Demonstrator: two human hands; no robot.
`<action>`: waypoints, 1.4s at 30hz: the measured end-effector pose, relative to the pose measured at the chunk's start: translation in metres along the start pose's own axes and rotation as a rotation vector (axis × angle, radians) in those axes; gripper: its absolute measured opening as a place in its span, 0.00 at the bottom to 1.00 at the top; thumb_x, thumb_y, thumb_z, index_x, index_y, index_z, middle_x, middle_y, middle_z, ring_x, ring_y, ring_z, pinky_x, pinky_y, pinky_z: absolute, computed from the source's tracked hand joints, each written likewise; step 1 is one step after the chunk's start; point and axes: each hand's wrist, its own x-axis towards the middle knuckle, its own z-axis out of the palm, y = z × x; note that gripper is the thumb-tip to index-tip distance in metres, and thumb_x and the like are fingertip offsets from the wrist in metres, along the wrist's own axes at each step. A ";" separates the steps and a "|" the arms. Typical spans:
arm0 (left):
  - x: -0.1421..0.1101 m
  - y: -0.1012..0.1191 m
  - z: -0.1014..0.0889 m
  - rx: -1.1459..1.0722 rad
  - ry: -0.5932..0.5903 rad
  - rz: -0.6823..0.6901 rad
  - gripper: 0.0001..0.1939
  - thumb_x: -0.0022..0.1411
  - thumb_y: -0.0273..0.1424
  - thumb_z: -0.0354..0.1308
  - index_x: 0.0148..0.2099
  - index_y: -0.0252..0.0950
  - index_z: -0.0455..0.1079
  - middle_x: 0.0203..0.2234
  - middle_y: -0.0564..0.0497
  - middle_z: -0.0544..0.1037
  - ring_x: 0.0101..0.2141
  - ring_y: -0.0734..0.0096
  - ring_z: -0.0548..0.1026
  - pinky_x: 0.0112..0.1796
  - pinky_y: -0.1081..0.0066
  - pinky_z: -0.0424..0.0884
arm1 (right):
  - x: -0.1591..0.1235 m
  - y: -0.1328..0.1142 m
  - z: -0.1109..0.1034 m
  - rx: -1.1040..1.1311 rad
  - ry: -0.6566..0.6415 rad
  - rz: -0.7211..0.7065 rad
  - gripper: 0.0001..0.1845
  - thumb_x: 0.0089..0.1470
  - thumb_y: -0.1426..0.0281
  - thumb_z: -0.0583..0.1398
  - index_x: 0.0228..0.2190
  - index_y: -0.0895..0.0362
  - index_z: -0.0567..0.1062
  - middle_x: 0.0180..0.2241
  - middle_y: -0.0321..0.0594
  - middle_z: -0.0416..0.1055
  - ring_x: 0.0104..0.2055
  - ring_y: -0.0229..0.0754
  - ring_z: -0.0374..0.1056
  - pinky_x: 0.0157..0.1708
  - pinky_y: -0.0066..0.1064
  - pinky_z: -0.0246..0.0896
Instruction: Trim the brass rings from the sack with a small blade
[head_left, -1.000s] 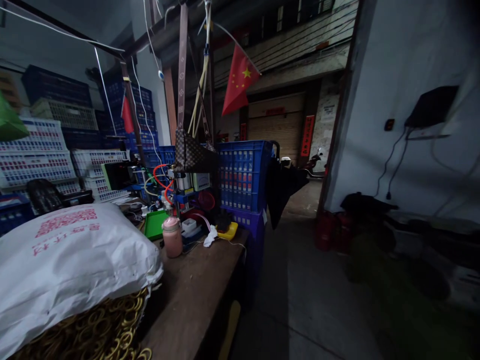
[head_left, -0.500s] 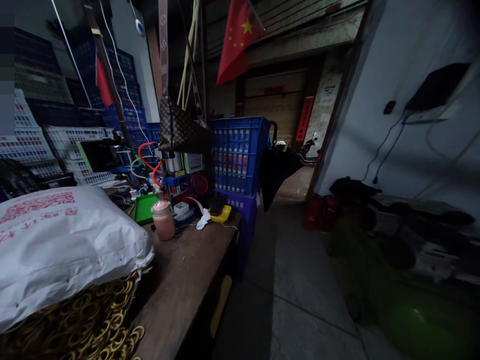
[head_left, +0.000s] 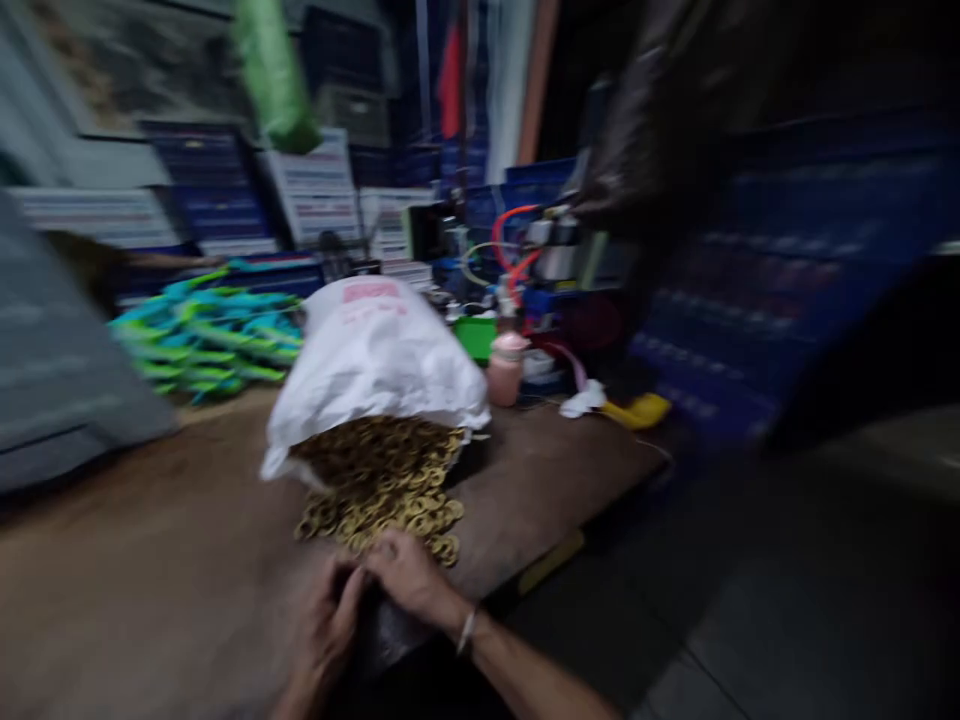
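Note:
My left hand point(head_left: 330, 612) and my right hand point(head_left: 409, 575) are close together at the near edge of a brown table point(head_left: 202, 540). Fingers on both are curled inward, and the fingertips nearly meet. Whatever they hold, if anything, is too blurred to make out. Just beyond them lies a heap of brass-coloured rings point(head_left: 386, 505), which spills from the mouth of a white woven sack point(head_left: 375, 365) lying on its side. My right hand is nearest to the rings. A bracelet point(head_left: 466, 632) circles my right wrist.
Behind the sack to the left lies a blue and green pile point(head_left: 206, 335). A pink bottle point(head_left: 507, 370), a green tray point(head_left: 475, 338) and a yellow object point(head_left: 637, 411) stand to the right. Blue crates point(head_left: 757, 300) rise beyond the table's right end.
My view has swung left and down. The sack and rings now appear nearer the middle, and both my hands have come into view. The doorway and the flag outside it have left the picture.

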 end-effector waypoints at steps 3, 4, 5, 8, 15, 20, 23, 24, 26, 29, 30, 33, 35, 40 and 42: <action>0.004 -0.017 0.000 -0.206 0.004 -0.062 0.11 0.50 0.38 0.59 0.26 0.37 0.66 0.20 0.56 0.70 0.25 0.73 0.68 0.29 0.73 0.65 | 0.006 0.007 -0.001 0.049 -0.143 0.014 0.10 0.48 0.67 0.54 0.19 0.56 0.60 0.17 0.26 0.54 0.20 0.29 0.50 0.21 0.21 0.46; 0.003 -0.020 0.001 -0.237 0.009 -0.083 0.11 0.50 0.39 0.58 0.26 0.37 0.65 0.19 0.56 0.69 0.23 0.74 0.67 0.27 0.74 0.64 | 0.006 0.009 -0.001 0.063 -0.174 0.027 0.11 0.50 0.65 0.53 0.20 0.56 0.60 0.17 0.26 0.53 0.19 0.29 0.49 0.20 0.21 0.46; 0.002 -0.022 0.001 -0.251 0.008 -0.108 0.11 0.52 0.39 0.56 0.27 0.37 0.65 0.18 0.57 0.69 0.21 0.76 0.66 0.25 0.75 0.63 | 0.005 0.010 -0.001 0.106 -0.208 0.055 0.14 0.51 0.62 0.52 0.20 0.56 0.60 0.16 0.26 0.53 0.18 0.29 0.48 0.18 0.22 0.45; -0.005 -0.021 0.002 -0.303 -0.030 -0.174 0.11 0.55 0.40 0.53 0.30 0.36 0.65 0.16 0.59 0.66 0.15 0.80 0.59 0.17 0.78 0.56 | -0.001 0.008 0.001 0.221 -0.285 0.151 0.18 0.51 0.55 0.51 0.21 0.55 0.59 0.14 0.24 0.51 0.13 0.28 0.43 0.14 0.23 0.39; -0.009 -0.016 -0.005 -0.452 -0.061 -0.309 0.13 0.53 0.41 0.55 0.30 0.35 0.62 0.16 0.60 0.65 0.13 0.84 0.57 0.15 0.80 0.54 | -0.003 -0.001 0.005 0.316 -0.316 0.194 0.18 0.49 0.53 0.53 0.22 0.54 0.58 0.14 0.24 0.54 0.11 0.27 0.41 0.12 0.22 0.37; -0.009 -0.018 -0.005 -0.474 -0.090 -0.317 0.15 0.52 0.43 0.55 0.30 0.35 0.61 0.16 0.59 0.66 0.12 0.84 0.57 0.14 0.81 0.53 | -0.001 0.000 0.005 0.251 -0.282 0.197 0.16 0.50 0.56 0.52 0.24 0.55 0.60 0.15 0.25 0.56 0.12 0.27 0.43 0.13 0.22 0.39; -0.010 -0.019 -0.007 -0.500 -0.135 -0.288 0.15 0.53 0.42 0.54 0.30 0.34 0.62 0.18 0.58 0.67 0.13 0.84 0.59 0.15 0.80 0.56 | -0.001 0.003 0.006 0.163 -0.256 0.122 0.15 0.51 0.57 0.52 0.22 0.56 0.61 0.15 0.26 0.56 0.15 0.28 0.48 0.16 0.22 0.44; -0.010 -0.019 -0.007 -0.516 -0.149 -0.280 0.15 0.54 0.42 0.54 0.29 0.34 0.63 0.18 0.58 0.68 0.14 0.84 0.60 0.16 0.80 0.57 | -0.001 0.004 0.006 0.137 -0.248 0.094 0.15 0.51 0.58 0.52 0.22 0.56 0.61 0.15 0.27 0.57 0.16 0.29 0.49 0.17 0.22 0.46; -0.010 -0.020 -0.008 -0.548 -0.167 -0.275 0.16 0.53 0.43 0.55 0.28 0.34 0.63 0.19 0.57 0.67 0.14 0.84 0.61 0.17 0.80 0.58 | 0.000 0.004 0.007 0.092 -0.237 0.044 0.14 0.51 0.59 0.53 0.21 0.56 0.62 0.16 0.28 0.58 0.18 0.31 0.52 0.20 0.23 0.49; -0.009 -0.022 -0.008 -0.581 -0.177 -0.294 0.17 0.52 0.45 0.56 0.28 0.34 0.62 0.19 0.57 0.67 0.14 0.83 0.61 0.17 0.79 0.60 | 0.000 0.001 0.007 0.044 -0.230 0.013 0.13 0.51 0.60 0.52 0.23 0.56 0.63 0.17 0.29 0.60 0.20 0.32 0.55 0.23 0.24 0.52; -0.009 -0.022 -0.009 -0.585 -0.178 -0.302 0.17 0.52 0.45 0.56 0.28 0.34 0.62 0.19 0.57 0.67 0.14 0.83 0.61 0.17 0.79 0.60 | 0.000 0.000 0.006 0.027 -0.228 0.007 0.13 0.52 0.61 0.51 0.23 0.56 0.64 0.17 0.30 0.60 0.21 0.33 0.56 0.24 0.24 0.52; -0.009 -0.022 -0.009 -0.625 -0.162 -0.350 0.16 0.52 0.43 0.56 0.29 0.35 0.61 0.19 0.57 0.67 0.15 0.83 0.61 0.17 0.79 0.60 | 0.000 -0.004 0.003 -0.095 -0.171 -0.022 0.13 0.53 0.63 0.48 0.24 0.56 0.65 0.18 0.32 0.61 0.22 0.35 0.58 0.25 0.25 0.53; -0.010 -0.020 -0.010 -0.659 -0.139 -0.382 0.15 0.52 0.42 0.57 0.30 0.35 0.61 0.19 0.57 0.68 0.15 0.83 0.61 0.17 0.79 0.60 | -0.002 -0.005 0.000 -0.257 -0.136 -0.068 0.13 0.54 0.65 0.47 0.25 0.56 0.66 0.19 0.33 0.62 0.23 0.36 0.59 0.26 0.26 0.51; -0.011 -0.016 -0.011 -0.656 -0.139 -0.331 0.16 0.51 0.43 0.58 0.31 0.35 0.61 0.21 0.56 0.68 0.17 0.82 0.62 0.18 0.79 0.61 | -0.011 -0.003 -0.002 -0.714 -0.202 -0.135 0.11 0.47 0.77 0.50 0.30 0.55 0.70 0.24 0.37 0.69 0.27 0.37 0.63 0.27 0.26 0.47; -0.011 -0.018 -0.010 -0.634 -0.157 -0.307 0.16 0.52 0.43 0.57 0.31 0.35 0.61 0.19 0.57 0.66 0.17 0.82 0.61 0.18 0.80 0.61 | -0.012 -0.002 -0.001 -0.815 -0.215 -0.143 0.14 0.44 0.79 0.50 0.33 0.54 0.70 0.26 0.37 0.71 0.29 0.37 0.64 0.27 0.26 0.45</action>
